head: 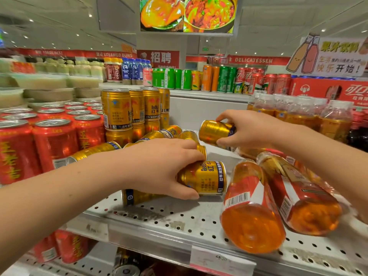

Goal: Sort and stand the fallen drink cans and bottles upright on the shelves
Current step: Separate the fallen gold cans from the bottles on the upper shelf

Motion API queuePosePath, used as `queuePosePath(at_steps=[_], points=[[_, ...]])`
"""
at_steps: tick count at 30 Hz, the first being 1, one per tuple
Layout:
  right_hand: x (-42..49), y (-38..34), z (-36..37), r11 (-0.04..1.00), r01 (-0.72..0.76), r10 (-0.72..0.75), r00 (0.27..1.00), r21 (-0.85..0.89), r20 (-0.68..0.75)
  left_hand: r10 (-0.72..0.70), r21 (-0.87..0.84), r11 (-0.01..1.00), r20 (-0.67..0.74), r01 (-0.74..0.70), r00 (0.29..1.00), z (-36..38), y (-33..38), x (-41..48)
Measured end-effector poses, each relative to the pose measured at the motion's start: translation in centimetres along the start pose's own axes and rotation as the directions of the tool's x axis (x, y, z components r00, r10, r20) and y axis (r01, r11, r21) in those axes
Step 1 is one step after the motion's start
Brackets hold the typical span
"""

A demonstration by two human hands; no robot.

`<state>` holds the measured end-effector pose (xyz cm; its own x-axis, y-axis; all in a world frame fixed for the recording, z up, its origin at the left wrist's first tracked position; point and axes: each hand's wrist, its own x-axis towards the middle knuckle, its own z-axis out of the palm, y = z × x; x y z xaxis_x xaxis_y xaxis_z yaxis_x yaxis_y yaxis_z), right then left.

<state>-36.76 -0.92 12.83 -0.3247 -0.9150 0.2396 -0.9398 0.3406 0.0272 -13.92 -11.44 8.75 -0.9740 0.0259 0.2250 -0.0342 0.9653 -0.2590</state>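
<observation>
The white perforated shelf (179,218) holds upright red cans (53,140) at left, a gold stack (117,108) beside them and standing bottles (298,114) at far right. A gold can (203,177) lies on its side near the front, more fallen cans (95,150) behind it. Two orange bottles (249,206) lie beside it, bases forward.

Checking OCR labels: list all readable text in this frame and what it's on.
"RedBull 红牛": gold can in left hand.
"STEAMED BUNS": left banner.
"DELICATESSEN": right banner.
"招聘": red sign.
"王老吉": red cans.
"快乐开始!": juice sign.
Second gold can in right hand: unreadable.
Price tag, bottle barcode: too blurred.
</observation>
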Motion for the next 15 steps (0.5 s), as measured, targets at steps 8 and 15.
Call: queuePosePath(at_steps=[8, 15], points=[[-1.6, -2.3, -0.9, 0.999, -0.038, 0.038, 0.999, -0.004, -0.007, 0.011, -0.069, 0.998, 0.031, -0.009, 0.999, 0.0, -2.1, -3.3], [-3.8, -4.0, -2.0, 0.988, -0.105, 0.114, 0.99, 0.109, -0.087, 0.02, -0.051, 0.998, -0.114, -0.026, 0.993, 1.4, -3.1, -5.2]])
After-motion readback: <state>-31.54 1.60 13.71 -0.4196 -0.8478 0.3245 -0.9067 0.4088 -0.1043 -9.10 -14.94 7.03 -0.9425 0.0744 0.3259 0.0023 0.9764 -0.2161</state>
